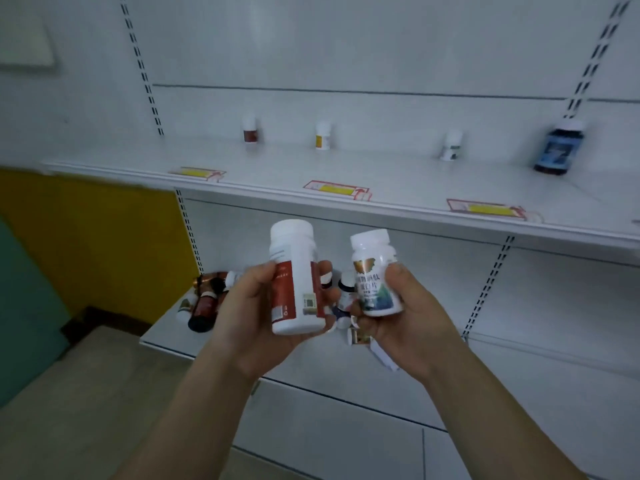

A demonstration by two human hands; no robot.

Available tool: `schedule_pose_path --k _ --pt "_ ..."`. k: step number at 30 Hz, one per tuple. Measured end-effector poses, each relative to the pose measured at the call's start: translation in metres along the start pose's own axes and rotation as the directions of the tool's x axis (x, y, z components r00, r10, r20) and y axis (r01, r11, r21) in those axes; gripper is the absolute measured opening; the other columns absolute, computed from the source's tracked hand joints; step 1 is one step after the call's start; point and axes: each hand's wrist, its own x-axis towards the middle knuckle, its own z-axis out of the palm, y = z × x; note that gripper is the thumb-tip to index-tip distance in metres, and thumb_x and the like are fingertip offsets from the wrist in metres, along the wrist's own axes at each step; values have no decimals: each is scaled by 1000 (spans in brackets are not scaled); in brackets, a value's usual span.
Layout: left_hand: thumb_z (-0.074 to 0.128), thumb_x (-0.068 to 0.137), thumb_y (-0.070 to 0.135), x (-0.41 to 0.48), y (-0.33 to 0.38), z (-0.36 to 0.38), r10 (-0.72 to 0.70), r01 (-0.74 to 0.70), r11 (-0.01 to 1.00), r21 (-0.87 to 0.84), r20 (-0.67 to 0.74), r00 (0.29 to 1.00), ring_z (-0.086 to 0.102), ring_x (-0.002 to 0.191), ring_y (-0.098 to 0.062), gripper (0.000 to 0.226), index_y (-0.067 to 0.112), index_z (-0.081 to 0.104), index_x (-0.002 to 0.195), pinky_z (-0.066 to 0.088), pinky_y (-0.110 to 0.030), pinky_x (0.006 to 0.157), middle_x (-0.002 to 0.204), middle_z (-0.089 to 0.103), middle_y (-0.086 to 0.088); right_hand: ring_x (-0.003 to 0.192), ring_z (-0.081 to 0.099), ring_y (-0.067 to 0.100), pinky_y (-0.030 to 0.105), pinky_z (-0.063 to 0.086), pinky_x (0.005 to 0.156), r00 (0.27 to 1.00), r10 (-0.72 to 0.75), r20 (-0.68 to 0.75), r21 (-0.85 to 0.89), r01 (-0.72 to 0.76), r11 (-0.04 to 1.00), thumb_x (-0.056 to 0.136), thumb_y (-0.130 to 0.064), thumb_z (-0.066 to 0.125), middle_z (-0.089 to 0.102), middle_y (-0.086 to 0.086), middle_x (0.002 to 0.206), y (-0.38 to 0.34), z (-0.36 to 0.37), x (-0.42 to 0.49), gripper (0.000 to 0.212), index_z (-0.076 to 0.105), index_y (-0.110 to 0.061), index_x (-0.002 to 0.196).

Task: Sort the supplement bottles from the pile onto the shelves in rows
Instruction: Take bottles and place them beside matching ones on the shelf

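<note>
My left hand [252, 310] grips a tall white bottle with a red label [294, 278], held upright in front of the lower shelf. My right hand [405, 317] holds a smaller white bottle with a blue-green label [375, 275], also upright. Behind both hands a pile of bottles [207, 299] lies on the lower shelf [166, 337], partly hidden. On the upper shelf [398, 188] several bottles stand far apart at the back: a red-label bottle [250, 129], a yellow-label bottle [323, 136], a white bottle [452, 145] and a dark blue bottle [559, 147].
Three yellow price tags, such as one [337, 189], sit along the upper shelf's front edge. Slotted uprights [188, 230] carry the shelves. A yellow wall panel [93, 244] is at the left, with a beige floor [69, 393] below.
</note>
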Motion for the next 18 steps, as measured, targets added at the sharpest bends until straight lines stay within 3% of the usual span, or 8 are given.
schedule_pose_path --k 3,6,9,11,14,18 --pt "82 57 40 7 -6 35 111 -107 993 50 -87 990 69 86 -29 59 5 69 103 57 -39 65 94 69 -14 67 65 23 33 54 60 998 -55 9 -7 55 998 74 -34 54 68 15 82 -32 -2 -17 46 60 -4 108" --pt "54 73 48 20 -13 69 131 -105 979 175 -147 980 69 78 -29 53 11 62 109 56 -38 60 93 70 -13 63 62 20 30 51 53 989 -143 -31 13 144 990 69 -36 58 66 11 77 -62 -5 -31 39 67 -9 97" --pt "48 76 41 28 -17 100 124 -110 974 198 -64 990 67 76 -29 44 14 69 105 54 -43 70 106 68 -20 61 62 18 28 51 55 971 -237 -43 -68 234 970 59 -36 70 64 4 70 -84 -10 -44 28 74 -20 81" --pt "45 74 23 31 -21 116 147 -150 969 198 28 989 66 83 -32 47 16 59 119 54 -44 75 109 66 -22 62 64 18 27 52 53 960 -277 -45 -127 269 955 54 -36 72 66 2 71 -97 -17 -50 38 70 -20 88" --pt "57 65 4 38 -32 134 220 -229 904 361 68 973 65 86 -27 63 19 52 126 56 -39 74 102 64 -17 71 67 22 29 53 55 957 -289 -25 -161 281 946 61 -35 67 67 5 81 -112 -30 -58 36 66 -21 94" --pt "70 66 6 44 -48 155 278 -250 848 467 8 960 69 83 -30 57 23 51 118 57 -41 64 97 65 -13 70 63 23 30 51 58 955 -291 -58 -110 284 953 65 -37 59 65 10 81 -124 -42 -64 35 67 -16 92"
